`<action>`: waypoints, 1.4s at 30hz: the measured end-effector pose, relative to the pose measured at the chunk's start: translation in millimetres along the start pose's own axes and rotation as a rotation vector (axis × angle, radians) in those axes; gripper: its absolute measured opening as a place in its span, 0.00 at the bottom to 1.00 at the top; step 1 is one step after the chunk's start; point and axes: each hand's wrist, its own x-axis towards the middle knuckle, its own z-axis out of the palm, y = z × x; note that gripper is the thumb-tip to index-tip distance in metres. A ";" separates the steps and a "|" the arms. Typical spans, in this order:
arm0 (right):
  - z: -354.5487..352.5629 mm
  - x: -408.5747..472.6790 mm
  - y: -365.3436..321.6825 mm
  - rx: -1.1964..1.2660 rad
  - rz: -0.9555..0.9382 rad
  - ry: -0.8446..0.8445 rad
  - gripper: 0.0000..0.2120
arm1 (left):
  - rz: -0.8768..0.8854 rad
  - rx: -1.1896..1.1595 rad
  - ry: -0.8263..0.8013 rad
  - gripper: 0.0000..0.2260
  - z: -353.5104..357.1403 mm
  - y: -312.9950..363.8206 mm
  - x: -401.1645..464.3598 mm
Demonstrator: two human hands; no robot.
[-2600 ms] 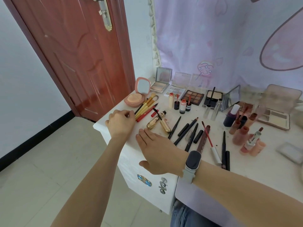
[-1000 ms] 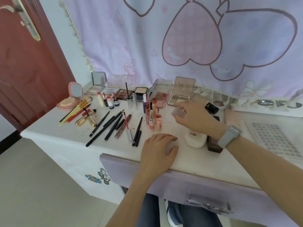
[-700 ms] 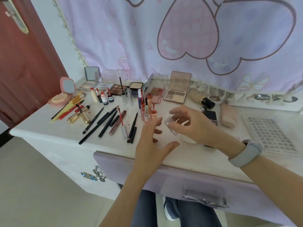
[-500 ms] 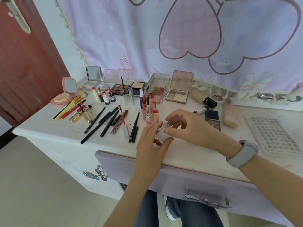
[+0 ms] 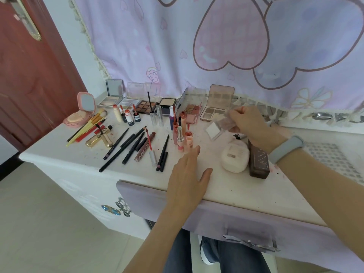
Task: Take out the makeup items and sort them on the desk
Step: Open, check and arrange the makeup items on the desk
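**Right hand pinches a clear compact lid; left hand flat and free above the desk**

The right hand reaches toward the back of the desk, its fingers curled round the raised, see-through lid of a small clear compact; the lid is blurred, so exactly how the fingertips lie on it cannot be told; the compact's pale base sits on the desk just in front of the open beige eyeshadow palette. A grey wristband circles that wrist.

The left hand is spread, fingers straight and thumb out, holding nothing; it lies low over the bare front part of the desk, fingertips near the standing pink lip tubes; whether the palm touches the surface cannot be told.

Between the two forearms rest a white rounded pouch and, touching its right side, a dark brown flat case.

To the left, black pencils and liners lie in a loose row; further left a gold mascara tube, yellow-handled brushes and a pink round mirror compact, lid up; along the curtain stand several open palettes and small bottles.
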 end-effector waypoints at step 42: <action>-33.7 24.0 18.1 -1.247 -0.269 -0.419 0.17 | 0.161 0.332 -0.047 0.16 0.5 -0.1 1.3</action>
